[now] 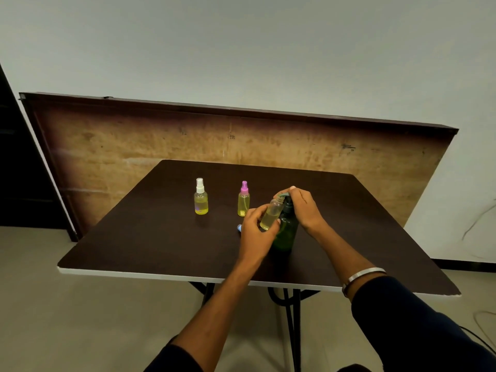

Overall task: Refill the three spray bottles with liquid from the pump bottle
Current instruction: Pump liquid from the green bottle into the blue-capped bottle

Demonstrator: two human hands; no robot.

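Note:
My left hand [255, 229] grips an uncapped clear spray bottle [271, 214] partly filled with yellow liquid, tilted with its neck under the pump spout. My right hand [302, 206] rests on the pump head of the dark green pump bottle [287, 232], which stands on the dark table [161, 237]. A white-capped spray bottle [201, 198] and a pink-capped spray bottle [243, 200], both holding yellow liquid, stand upright further back to the left. A blue cap [239, 227] lies on the table, mostly hidden behind my left hand.
A wooden board [134, 146] leans upright against the wall behind the table. The table's near edge [161, 275] is white. Cables run along the floor at the right [480, 339].

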